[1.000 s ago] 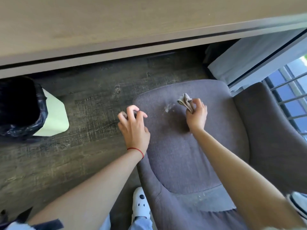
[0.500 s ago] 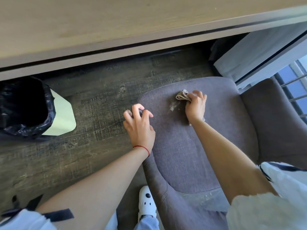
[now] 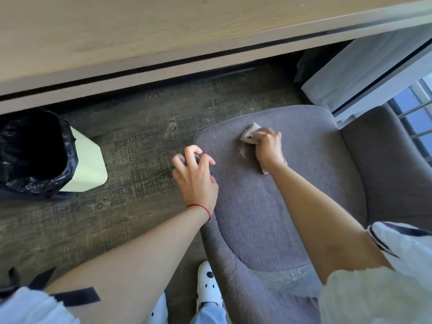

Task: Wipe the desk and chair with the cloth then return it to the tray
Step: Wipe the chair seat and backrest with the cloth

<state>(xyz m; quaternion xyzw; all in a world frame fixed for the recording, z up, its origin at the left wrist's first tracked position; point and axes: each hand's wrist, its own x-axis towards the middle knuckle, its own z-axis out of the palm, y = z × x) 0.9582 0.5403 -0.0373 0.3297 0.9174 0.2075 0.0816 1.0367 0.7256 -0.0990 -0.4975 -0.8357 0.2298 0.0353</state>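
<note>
A grey upholstered chair [image 3: 275, 206] fills the right half of the head view, its seat facing me. My right hand [image 3: 268, 148] presses a crumpled light cloth [image 3: 248, 136] onto the front part of the seat; part of the cloth pokes out under my wrist. My left hand [image 3: 195, 176] curls its fingers over the seat's left edge, gripping the chair. The wooden desk [image 3: 140, 31] runs across the top of the view. No tray is in sight.
A white bin with a black liner [image 3: 35, 153] stands on the dark wood floor [image 3: 140, 136] at the left. A curtain and window frame [image 3: 364, 73] lie at the upper right. My white shoe [image 3: 207, 284] is beside the chair's base.
My right hand has rubbed the cloth toward the seat's front, over the pale mark that showed beside it before. My left hand kept its grip on the seat edge.
</note>
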